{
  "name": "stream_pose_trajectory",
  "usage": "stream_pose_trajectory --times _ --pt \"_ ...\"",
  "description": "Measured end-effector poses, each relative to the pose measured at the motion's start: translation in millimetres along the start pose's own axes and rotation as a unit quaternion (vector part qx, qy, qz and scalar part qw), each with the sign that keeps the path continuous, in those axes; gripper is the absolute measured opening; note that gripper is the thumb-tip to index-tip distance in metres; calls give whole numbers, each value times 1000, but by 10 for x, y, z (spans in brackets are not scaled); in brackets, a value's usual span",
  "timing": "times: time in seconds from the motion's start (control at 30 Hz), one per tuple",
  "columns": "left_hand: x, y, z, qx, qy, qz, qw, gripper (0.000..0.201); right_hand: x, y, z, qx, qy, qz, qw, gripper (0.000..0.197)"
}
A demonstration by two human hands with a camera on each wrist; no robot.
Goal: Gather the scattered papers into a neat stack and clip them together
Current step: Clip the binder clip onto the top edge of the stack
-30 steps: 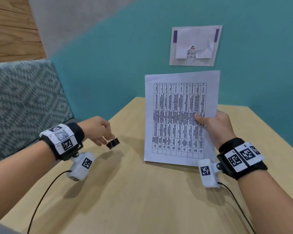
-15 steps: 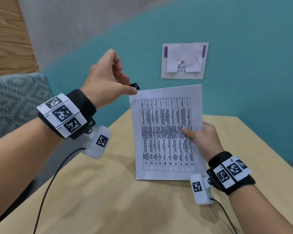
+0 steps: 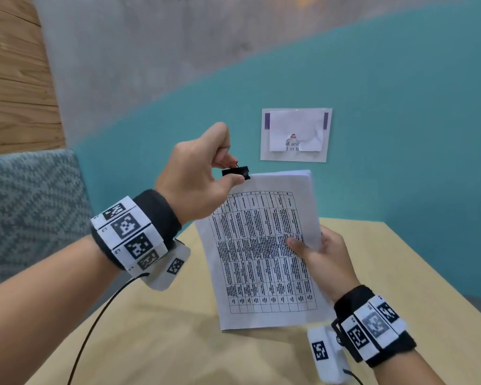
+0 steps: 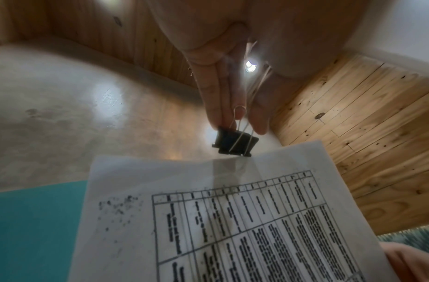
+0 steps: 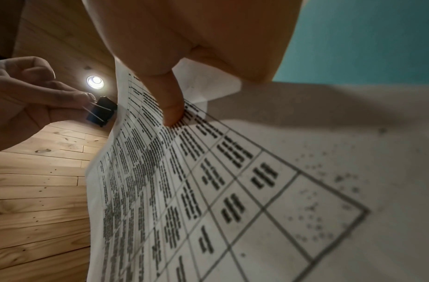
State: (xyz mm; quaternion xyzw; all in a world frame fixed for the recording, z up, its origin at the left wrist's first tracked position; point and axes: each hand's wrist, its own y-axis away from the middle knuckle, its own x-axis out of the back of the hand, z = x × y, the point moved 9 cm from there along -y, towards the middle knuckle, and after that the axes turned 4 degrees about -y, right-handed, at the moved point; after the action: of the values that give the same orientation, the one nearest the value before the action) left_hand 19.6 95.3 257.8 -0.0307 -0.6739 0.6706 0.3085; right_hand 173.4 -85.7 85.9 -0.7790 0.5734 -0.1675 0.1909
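Observation:
A stack of white papers (image 3: pixel 261 257) printed with a table stands upright above the table, tilted a little left. My right hand (image 3: pixel 321 254) grips its right edge, thumb pressed on the front sheet (image 5: pixel 172 112). My left hand (image 3: pixel 206 179) pinches the wire handles of a black binder clip (image 3: pixel 236 172) at the stack's top left corner. In the left wrist view the binder clip (image 4: pixel 235 143) sits right at the papers' (image 4: pixel 232 219) top edge; whether its jaws bite the sheets is unclear. The right wrist view shows the binder clip (image 5: pixel 101 112) beside the papers' (image 5: pixel 208 190) edge.
A light wooden table (image 3: pixel 414 287) lies under the papers. A teal wall with a taped paper notice (image 3: pixel 296 134) stands behind. A grey patterned seat back (image 3: pixel 31 212) is at the left. Cables run from both wrist cameras.
My left hand lifted the binder clip from low over the table up to the stack's top left corner. The right hand kept holding the papers, which now tilt slightly left.

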Motion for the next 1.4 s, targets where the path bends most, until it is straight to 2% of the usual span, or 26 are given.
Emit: stream_pose_trajectory --times 0.23,0.4,0.6,0.7,1.1,1.4 --pt "52 -24 -34 3 4 -9 1000 71 -20 13 -59 12 -10 -21 1000 9" --pt "85 -78 -169 66 54 -16 996 72 -20 17 -59 17 -12 -43 999 8" --pt "40 -169 -213 123 115 -74 983 72 -23 13 -89 24 -21 -59 998 12" --pt "-24 -190 -153 121 129 -96 980 66 -27 8 -82 28 -29 -64 997 11" --pt "-210 -301 55 100 152 -115 977 68 -65 17 -134 34 -46 -85 995 13" --pt "-374 -415 246 78 172 -123 974 72 -66 25 -133 4 -37 -76 996 18"
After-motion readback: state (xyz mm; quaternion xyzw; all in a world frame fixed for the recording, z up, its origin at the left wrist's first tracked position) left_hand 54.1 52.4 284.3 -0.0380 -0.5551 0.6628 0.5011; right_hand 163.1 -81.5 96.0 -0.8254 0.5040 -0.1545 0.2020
